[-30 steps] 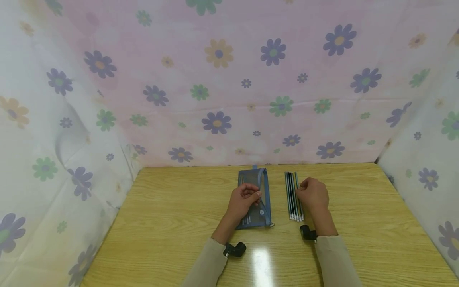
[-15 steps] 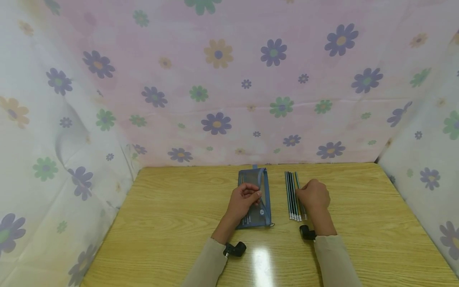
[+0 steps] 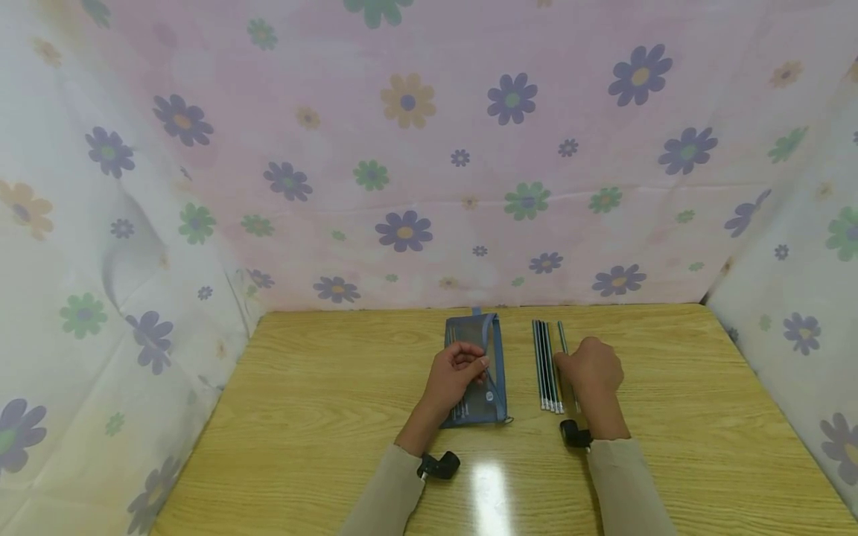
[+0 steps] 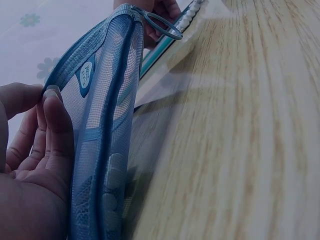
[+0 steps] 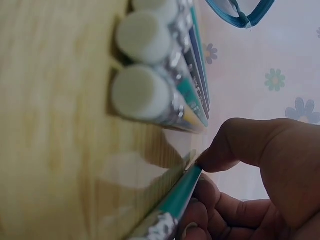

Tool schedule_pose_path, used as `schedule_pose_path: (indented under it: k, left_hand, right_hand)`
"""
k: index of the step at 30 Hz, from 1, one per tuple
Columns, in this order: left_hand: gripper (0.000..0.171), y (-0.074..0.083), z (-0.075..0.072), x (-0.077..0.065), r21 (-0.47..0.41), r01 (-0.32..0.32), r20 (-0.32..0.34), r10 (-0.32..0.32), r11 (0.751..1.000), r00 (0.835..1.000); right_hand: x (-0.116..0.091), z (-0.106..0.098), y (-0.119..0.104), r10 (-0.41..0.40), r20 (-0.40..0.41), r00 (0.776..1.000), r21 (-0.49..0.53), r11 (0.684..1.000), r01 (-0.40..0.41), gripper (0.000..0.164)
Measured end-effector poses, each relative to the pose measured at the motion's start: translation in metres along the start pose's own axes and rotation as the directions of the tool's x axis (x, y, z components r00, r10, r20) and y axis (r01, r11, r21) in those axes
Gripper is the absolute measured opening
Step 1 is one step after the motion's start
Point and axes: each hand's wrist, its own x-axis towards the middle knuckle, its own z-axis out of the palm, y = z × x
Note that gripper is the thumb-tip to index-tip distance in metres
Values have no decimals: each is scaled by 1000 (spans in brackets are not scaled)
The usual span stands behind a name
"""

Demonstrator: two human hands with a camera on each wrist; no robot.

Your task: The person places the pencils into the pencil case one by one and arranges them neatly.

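A blue mesh pencil case (image 3: 472, 332) lies on the table, with several pencils showing through it. My left hand (image 3: 456, 378) pinches the edge of its opening between thumb and index finger, lifting that edge in the left wrist view. To the right of the case, several pencils (image 3: 544, 372) lie side by side, white erasers (image 5: 141, 93) toward me. My right hand (image 3: 593, 371) pinches a green pencil (image 5: 182, 194) between thumb and fingers, just right of the row and apart from it. In the head view that hand covers part of this pencil.
The wooden table (image 3: 322, 402) meets a flowered cloth (image 3: 442, 171) at the back and both sides. A metal ring (image 4: 162, 25) hangs at the case's zip end. Black cameras (image 3: 439, 465) are worn on both wrists.
My right hand has shifted slightly right, drawing the green pencil away from the row so a gap shows. The left hand stays on the case.
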Motion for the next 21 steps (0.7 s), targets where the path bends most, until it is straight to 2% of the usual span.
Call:
schedule_pose_path:
  k: [21]
  left_hand:
    - [25,1,-1,0,-14,1,6,-1,1000,1000]
  right_hand:
    - [-5,-10,-3,-17,40,999,44,999,15,39]
